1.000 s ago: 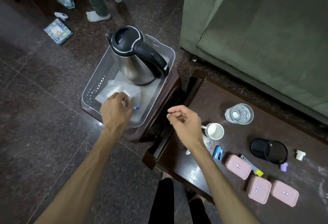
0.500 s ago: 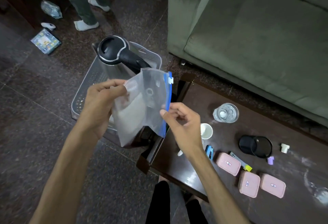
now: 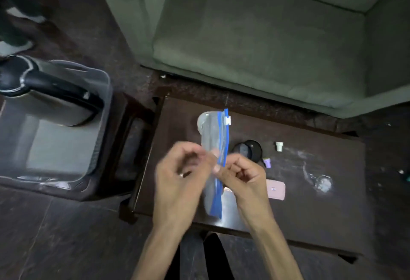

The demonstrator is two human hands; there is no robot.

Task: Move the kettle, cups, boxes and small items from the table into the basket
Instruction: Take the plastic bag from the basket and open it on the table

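Note:
Both my hands hold a clear zip bag [image 3: 211,137] with a blue zipper edge, upright over the dark table [image 3: 310,202]. My left hand [image 3: 179,175] pinches one side of the bag and my right hand [image 3: 241,180] pinches the zipper edge. The steel kettle [image 3: 46,93] with its black lid and handle stands in the clear basket [image 3: 97,137] at the left. On the table I see a black round lid [image 3: 249,150], a small white piece [image 3: 279,146], a purple piece [image 3: 267,162] and one pink box [image 3: 276,189]. My hands and the bag hide the other table items.
The basket rests on a dark wooden stool [image 3: 131,146] left of the table. A green sofa [image 3: 255,35] runs along the far side. Another person's feet [image 3: 20,31] stand on the dark stone floor at the top left. White smudges [image 3: 321,182] mark the table's right part.
My left hand lifted the zip bag out of the basket, my right hand took its zipper edge, and both carried it right over the table. The view swung right.

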